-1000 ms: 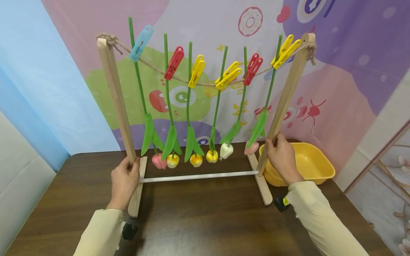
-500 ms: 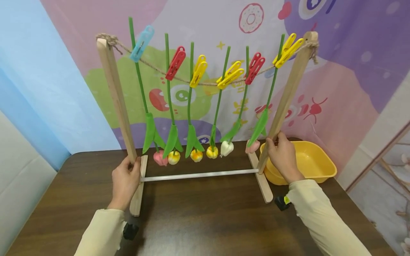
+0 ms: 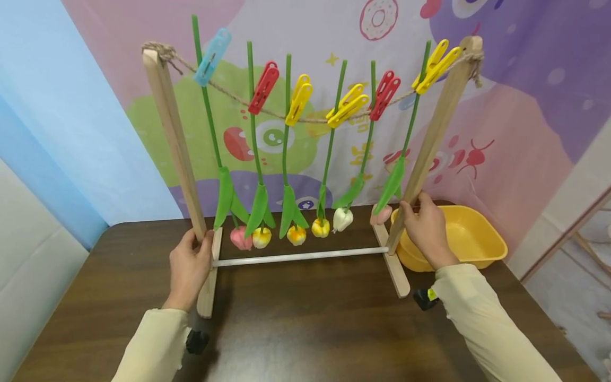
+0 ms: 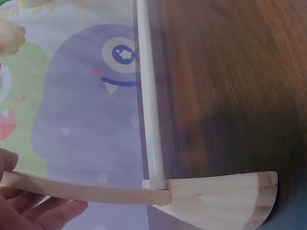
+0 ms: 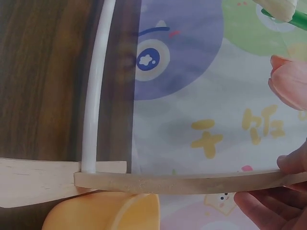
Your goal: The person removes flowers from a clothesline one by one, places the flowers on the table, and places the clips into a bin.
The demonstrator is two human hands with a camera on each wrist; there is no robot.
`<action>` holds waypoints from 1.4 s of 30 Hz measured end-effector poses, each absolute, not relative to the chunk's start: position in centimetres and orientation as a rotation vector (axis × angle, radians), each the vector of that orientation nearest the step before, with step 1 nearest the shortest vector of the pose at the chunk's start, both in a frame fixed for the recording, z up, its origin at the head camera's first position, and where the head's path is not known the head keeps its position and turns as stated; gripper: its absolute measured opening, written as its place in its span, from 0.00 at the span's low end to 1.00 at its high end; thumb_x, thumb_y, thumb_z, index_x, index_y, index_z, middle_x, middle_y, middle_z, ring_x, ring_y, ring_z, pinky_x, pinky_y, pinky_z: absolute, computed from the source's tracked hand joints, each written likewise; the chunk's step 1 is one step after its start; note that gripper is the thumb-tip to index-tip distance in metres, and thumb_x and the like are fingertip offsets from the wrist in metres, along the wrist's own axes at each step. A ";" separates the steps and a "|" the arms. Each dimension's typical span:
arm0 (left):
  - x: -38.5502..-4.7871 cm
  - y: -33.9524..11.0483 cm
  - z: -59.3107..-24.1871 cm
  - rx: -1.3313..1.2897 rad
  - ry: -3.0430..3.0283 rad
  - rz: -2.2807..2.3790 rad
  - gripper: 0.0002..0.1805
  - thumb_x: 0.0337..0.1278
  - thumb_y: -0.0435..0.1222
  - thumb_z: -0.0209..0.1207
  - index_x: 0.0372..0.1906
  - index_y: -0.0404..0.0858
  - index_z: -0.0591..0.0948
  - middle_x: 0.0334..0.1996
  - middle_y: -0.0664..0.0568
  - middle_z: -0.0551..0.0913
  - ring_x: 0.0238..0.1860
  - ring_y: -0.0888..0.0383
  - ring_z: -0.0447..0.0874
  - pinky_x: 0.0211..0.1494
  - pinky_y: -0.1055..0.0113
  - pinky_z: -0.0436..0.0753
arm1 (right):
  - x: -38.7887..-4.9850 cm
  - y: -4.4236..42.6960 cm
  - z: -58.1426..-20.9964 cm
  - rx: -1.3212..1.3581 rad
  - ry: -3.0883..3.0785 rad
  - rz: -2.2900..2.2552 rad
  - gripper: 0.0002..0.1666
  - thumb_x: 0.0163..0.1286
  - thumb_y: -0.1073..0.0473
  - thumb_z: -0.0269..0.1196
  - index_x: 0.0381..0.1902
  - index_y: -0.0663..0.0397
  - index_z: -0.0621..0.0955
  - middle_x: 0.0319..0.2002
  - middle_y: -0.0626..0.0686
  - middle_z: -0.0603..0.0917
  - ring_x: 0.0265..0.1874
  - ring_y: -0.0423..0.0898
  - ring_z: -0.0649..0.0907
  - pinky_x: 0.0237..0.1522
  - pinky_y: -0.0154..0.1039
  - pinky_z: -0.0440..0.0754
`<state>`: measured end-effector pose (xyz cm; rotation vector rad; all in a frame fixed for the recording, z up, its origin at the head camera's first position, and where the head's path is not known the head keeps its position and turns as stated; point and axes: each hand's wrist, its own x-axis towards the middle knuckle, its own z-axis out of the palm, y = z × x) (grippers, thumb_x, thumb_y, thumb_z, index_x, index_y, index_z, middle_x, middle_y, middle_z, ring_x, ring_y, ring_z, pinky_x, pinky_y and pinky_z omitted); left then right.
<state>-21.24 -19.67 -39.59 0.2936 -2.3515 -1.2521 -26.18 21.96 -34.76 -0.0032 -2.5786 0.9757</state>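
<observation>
A wooden drying rack [image 3: 175, 138] stands on the table, its two posts joined low down by a white rod [image 3: 300, 257]. My left hand [image 3: 190, 265] grips the lower left post between thumb and fingers. Around the lower right post, my right hand [image 3: 428, 231] holds in the same way. Twine [image 3: 229, 94] sags between the post tops. Several artificial tulips hang head down from it, among them a white tulip [image 3: 342, 219] and a pink tulip [image 3: 241, 239]. Clothespins pin their stems: a blue clothespin [image 3: 212, 57], red clothespins [image 3: 264, 88] and yellow clothespins [image 3: 299, 100].
A yellow basin [image 3: 470, 239] sits behind my right hand, close to the rack's right foot [image 3: 396, 275]. The brown table [image 3: 305, 323] extends in front of the rack. A cartoon-printed cloth [image 3: 296, 26] hangs behind it.
Both hands keep their hold on the posts. The rack, hands and basin appear slightly higher and more to the right in the head view, as the background shifts too.
</observation>
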 end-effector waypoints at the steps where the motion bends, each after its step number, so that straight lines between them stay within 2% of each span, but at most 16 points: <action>1: -21.1 -19.7 -39.5 0.295 -2.352 -1.273 0.17 0.65 0.43 0.52 0.47 0.33 0.79 0.40 0.37 0.84 0.40 0.51 0.83 0.29 0.88 0.69 | -26.2 22.0 -34.7 -0.003 -2.578 0.976 0.20 0.71 0.57 0.52 0.50 0.69 0.71 0.41 0.69 0.81 0.40 0.63 0.82 0.38 0.54 0.81; 5: -20.6 -19.7 -38.8 0.282 -2.331 -1.336 0.19 0.65 0.42 0.53 0.54 0.34 0.74 0.47 0.38 0.81 0.49 0.48 0.81 0.35 0.90 0.69 | -25.9 21.9 -34.3 -0.004 -2.549 1.002 0.22 0.70 0.56 0.55 0.55 0.67 0.69 0.43 0.67 0.81 0.42 0.60 0.82 0.41 0.54 0.80; 8: -20.1 -19.6 -37.8 0.242 -2.278 -1.362 0.20 0.64 0.40 0.54 0.57 0.35 0.71 0.49 0.42 0.79 0.51 0.54 0.79 0.41 0.88 0.70 | -25.5 21.8 -33.6 -0.022 -2.474 1.043 0.27 0.69 0.56 0.56 0.60 0.65 0.67 0.47 0.65 0.80 0.44 0.57 0.81 0.42 0.51 0.80; 11: -19.7 -19.2 -36.4 0.188 -2.194 -1.374 0.21 0.63 0.37 0.55 0.58 0.34 0.70 0.50 0.47 0.77 0.50 0.64 0.75 0.46 0.84 0.71 | -24.9 21.6 -32.7 -0.038 -2.349 1.090 0.29 0.67 0.56 0.58 0.62 0.63 0.66 0.49 0.62 0.79 0.43 0.51 0.81 0.44 0.36 0.80; 15: -19.1 -18.4 -34.8 0.110 -2.057 -1.374 0.20 0.61 0.33 0.56 0.57 0.31 0.70 0.49 0.57 0.72 0.48 0.70 0.72 0.48 0.79 0.72 | -24.2 21.2 -31.8 -0.016 -2.162 1.127 0.26 0.65 0.59 0.60 0.59 0.64 0.69 0.47 0.59 0.78 0.39 0.39 0.77 0.41 0.20 0.72; 18: -18.7 -17.8 -33.9 0.035 -1.961 -1.356 0.19 0.60 0.31 0.56 0.55 0.30 0.70 0.49 0.61 0.70 0.48 0.70 0.72 0.49 0.78 0.72 | -23.5 20.5 -31.0 0.042 -2.060 1.141 0.22 0.64 0.61 0.60 0.53 0.66 0.72 0.43 0.60 0.77 0.35 0.33 0.74 0.39 0.20 0.71; 22: -18.4 -17.0 -32.9 -0.059 -1.854 -1.323 0.16 0.59 0.28 0.56 0.51 0.27 0.72 0.46 0.59 0.72 0.47 0.68 0.73 0.48 0.77 0.72 | -22.4 19.2 -29.9 0.143 -2.025 1.165 0.17 0.63 0.62 0.62 0.47 0.67 0.76 0.38 0.59 0.79 0.30 0.30 0.74 0.36 0.22 0.72; 29: -18.7 -16.0 -31.3 -0.175 -1.832 -1.349 0.14 0.61 0.28 0.55 0.48 0.24 0.72 0.39 0.67 0.74 0.44 0.69 0.74 0.46 0.76 0.72 | -21.0 16.2 -28.5 0.275 -2.137 1.255 0.14 0.64 0.62 0.61 0.46 0.63 0.76 0.33 0.57 0.82 0.29 0.32 0.76 0.35 0.25 0.72; 35: -18.8 -15.4 -30.1 -0.220 -1.841 -1.366 0.12 0.61 0.27 0.53 0.47 0.24 0.72 0.40 0.67 0.74 0.43 0.72 0.75 0.47 0.77 0.72 | -20.6 14.6 -27.9 0.327 -2.173 1.282 0.12 0.63 0.64 0.62 0.44 0.62 0.78 0.32 0.56 0.82 0.25 0.33 0.77 0.28 0.23 0.74; 42: -18.9 -15.0 -29.2 -0.248 -1.868 -1.378 0.14 0.65 0.32 0.52 0.48 0.24 0.72 0.40 0.68 0.74 0.43 0.68 0.77 0.49 0.77 0.73 | -20.2 12.9 -27.0 0.395 -2.247 1.287 0.11 0.63 0.63 0.62 0.44 0.60 0.79 0.32 0.54 0.82 0.29 0.39 0.77 0.29 0.27 0.74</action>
